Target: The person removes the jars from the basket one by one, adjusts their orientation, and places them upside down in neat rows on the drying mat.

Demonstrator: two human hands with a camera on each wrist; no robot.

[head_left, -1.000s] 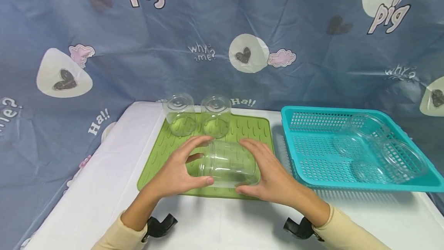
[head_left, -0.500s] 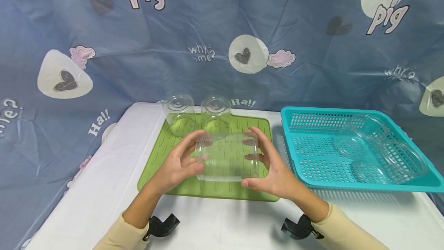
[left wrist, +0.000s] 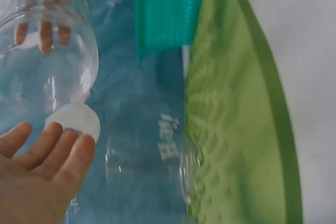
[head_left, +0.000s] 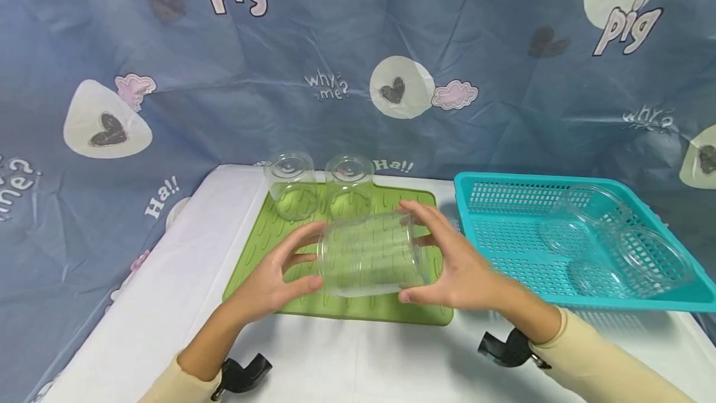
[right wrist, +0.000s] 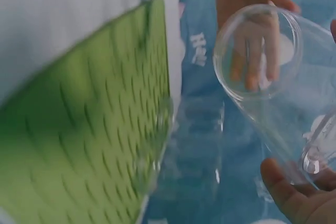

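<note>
The right hand (head_left: 455, 272) grips a transparent cylindrical jar (head_left: 363, 257) sideways above the green ribbed mat (head_left: 254, 247); the left hand (head_left: 271, 278) is relaxed beside the rim. Two inverted jars (head_left: 349, 188) already stand there, two more jars (head_left: 582, 222) are in the turquoise perforated basket (head_left: 498, 244).

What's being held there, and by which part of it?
A clear jar, held by the end nearest the person's right grip. The left grip is at its other end; I can't tell whether it touches.
</note>
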